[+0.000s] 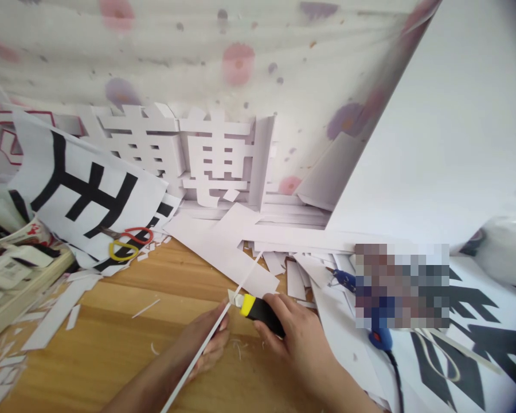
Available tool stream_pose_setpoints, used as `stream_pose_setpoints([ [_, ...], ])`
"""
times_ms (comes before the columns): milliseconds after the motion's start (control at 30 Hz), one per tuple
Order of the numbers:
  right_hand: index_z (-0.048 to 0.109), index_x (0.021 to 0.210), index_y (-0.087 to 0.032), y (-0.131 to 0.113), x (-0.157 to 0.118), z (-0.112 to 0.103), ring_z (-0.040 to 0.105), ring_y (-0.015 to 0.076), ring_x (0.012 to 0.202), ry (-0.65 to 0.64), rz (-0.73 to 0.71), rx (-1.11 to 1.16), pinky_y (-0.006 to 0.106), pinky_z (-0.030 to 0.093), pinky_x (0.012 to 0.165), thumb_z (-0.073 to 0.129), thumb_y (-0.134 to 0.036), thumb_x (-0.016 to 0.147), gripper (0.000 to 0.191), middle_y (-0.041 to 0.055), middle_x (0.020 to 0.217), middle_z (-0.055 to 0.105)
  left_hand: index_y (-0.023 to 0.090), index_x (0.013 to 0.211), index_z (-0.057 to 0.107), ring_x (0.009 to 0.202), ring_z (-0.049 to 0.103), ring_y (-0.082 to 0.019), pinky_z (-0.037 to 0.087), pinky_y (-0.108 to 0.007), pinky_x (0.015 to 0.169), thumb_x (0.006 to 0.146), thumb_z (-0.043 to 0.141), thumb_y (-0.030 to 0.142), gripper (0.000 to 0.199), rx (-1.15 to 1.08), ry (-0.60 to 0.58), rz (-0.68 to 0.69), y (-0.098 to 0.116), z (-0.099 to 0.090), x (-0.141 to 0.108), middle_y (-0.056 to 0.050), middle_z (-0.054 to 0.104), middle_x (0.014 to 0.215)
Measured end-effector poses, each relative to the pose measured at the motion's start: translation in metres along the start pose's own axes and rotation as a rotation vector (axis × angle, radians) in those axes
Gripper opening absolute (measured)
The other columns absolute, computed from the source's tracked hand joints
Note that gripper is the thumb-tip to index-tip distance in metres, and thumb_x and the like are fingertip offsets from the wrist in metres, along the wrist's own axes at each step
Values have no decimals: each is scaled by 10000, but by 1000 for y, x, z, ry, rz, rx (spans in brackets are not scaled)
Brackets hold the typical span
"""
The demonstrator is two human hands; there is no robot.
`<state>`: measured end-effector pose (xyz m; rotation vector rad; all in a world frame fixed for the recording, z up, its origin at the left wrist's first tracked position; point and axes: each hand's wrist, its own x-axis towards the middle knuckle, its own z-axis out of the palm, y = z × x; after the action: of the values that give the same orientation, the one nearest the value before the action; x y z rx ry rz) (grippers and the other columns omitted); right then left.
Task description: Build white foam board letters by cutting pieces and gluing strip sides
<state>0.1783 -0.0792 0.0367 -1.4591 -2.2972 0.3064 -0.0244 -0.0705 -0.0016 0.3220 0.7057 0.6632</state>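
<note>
My right hand [294,332] is closed around a black and yellow utility knife [264,314]. The knife's blade points left and meets a long, thin white strip [193,362] near its middle. Low in the centre, my left hand [210,338] grips this strip, its fingers curled beneath. The strip runs slantwise from the bottom edge up toward the paper scraps. Just beyond the hands lies a flat white sheet piece [236,258] on the wooden table [155,310].
Scissors [131,241] with red and yellow handles lie at left on paper printed with black characters [90,195]. Cut-out white characters [219,149] lean at the back. On the right are a blue glue gun [380,332] and a large white board [438,126]. Offcuts litter the table.
</note>
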Motion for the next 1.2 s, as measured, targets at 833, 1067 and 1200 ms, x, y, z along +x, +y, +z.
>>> stream_pose_setpoints([
  [833, 516, 1008, -208, 29, 6, -4, 636, 204, 666, 150, 96, -88, 278, 430, 543, 468, -366, 866, 218, 52, 868, 656, 195, 734, 527, 253, 376, -73, 299, -147, 262, 861, 425, 433, 288, 6, -395, -112, -4, -33, -8, 43, 461, 435],
  [1067, 550, 962, -221, -5, -6, 4, 613, 207, 721, -2, -20, 4, 289, 431, 608, 552, -358, 817, 199, 42, 838, 635, 187, 744, 532, 264, 402, -78, 314, -147, 260, 880, 378, 435, 322, -27, -439, -111, -4, -27, -12, 38, 483, 443],
  [1200, 550, 965, -220, -8, -7, 5, 606, 207, 712, -12, -46, 3, 292, 425, 601, 553, -366, 817, 207, 44, 834, 631, 189, 719, 518, 260, 390, -75, 281, -142, 266, 883, 363, 440, 338, -32, -397, -106, -6, -30, -13, 37, 472, 433],
])
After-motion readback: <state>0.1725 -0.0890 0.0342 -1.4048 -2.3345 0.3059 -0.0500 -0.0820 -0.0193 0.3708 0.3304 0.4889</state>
